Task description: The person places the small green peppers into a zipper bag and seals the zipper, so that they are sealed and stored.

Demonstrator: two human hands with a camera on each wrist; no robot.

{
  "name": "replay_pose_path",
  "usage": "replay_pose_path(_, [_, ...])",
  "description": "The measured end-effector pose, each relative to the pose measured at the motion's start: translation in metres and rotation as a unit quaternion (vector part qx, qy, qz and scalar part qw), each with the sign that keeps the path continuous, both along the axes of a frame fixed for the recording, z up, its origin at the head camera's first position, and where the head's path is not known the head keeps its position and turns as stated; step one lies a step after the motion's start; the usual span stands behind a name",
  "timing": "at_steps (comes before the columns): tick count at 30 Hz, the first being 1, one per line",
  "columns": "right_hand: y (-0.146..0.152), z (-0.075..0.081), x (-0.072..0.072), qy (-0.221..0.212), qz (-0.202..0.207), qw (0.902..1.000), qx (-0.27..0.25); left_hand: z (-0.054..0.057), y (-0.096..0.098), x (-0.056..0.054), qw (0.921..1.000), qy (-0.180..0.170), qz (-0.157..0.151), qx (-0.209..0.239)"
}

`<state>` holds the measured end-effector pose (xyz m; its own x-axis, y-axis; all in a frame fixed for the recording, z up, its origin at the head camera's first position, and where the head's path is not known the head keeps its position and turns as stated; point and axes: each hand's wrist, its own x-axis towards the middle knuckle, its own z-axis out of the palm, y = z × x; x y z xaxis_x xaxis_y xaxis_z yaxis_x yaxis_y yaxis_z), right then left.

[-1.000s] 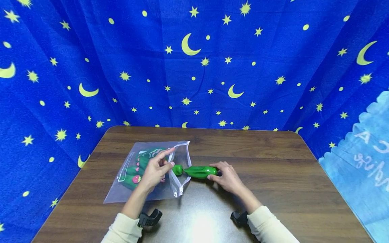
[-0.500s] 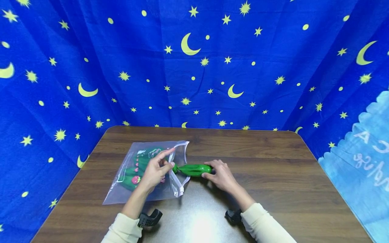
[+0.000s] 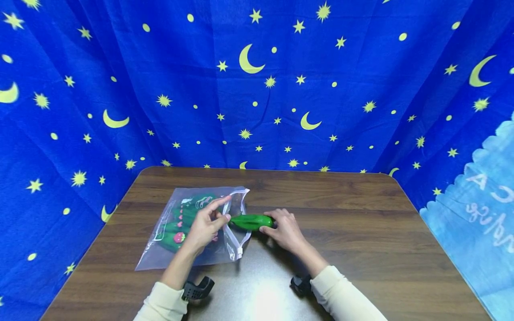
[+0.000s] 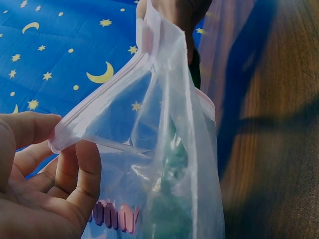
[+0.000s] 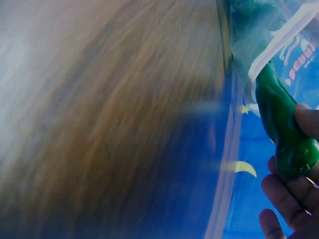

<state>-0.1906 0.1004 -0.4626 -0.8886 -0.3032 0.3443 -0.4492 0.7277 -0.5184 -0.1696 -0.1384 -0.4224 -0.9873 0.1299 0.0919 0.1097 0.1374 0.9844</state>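
A clear zip bag (image 3: 209, 258) with pink prints lies on the left of the table, its mouth facing right. My left hand (image 3: 202, 229) pinches the upper layer of the mouth and holds it raised, seen closely in the left wrist view. My right hand (image 3: 286, 229) grips the thick end of a shiny green pepper (image 3: 252, 222) between thumb and fingers. The pepper's narrow end reaches inside the bag mouth, its tip beside my left thumb. Green shapes (image 3: 170, 240) show through the plastic deeper in the bag.
The brown wooden table (image 3: 341, 214) carries the bag. A white slider (image 3: 239, 253) sits at the near end of the zip. Blue curtains (image 3: 257, 111) with moons and stars stand behind the table, and a light blue cloth (image 3: 478, 196) hangs at the right.
My right hand has moved left with the pepper, taking its tip into the bag mouth. The green rounded end seen there earlier has gone from sight. My left hand has stayed put.
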Motion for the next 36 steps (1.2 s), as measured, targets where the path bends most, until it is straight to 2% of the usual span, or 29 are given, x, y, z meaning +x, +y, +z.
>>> replay_pose_path(8, [-0.016,0.002,-0.002,0.045,0.009,0.9988,0.019,0.0,0.0,0.0,1.0,-0.002,0.002,-0.004])
replay_pose_path(18, [-0.029,0.003,-0.007,0.071,-0.011,0.9972,0.019,0.002,-0.001,0.0,0.9999,-0.013,0.002,0.0])
replay_pose_path(24, [-0.036,0.003,-0.009,0.101,-0.026,0.9945,0.004,0.001,-0.001,0.0,0.9999,-0.012,0.003,-0.004])
replay_pose_path(29, [-0.042,0.001,-0.012,0.098,-0.039,0.9944,-0.009,0.0,-0.001,0.0,0.9998,-0.014,0.009,-0.012])
replay_pose_path(36, [-0.048,-0.003,-0.012,0.101,-0.033,0.9943,-0.011,0.001,-0.001,0.0,0.9999,-0.006,0.005,-0.01])
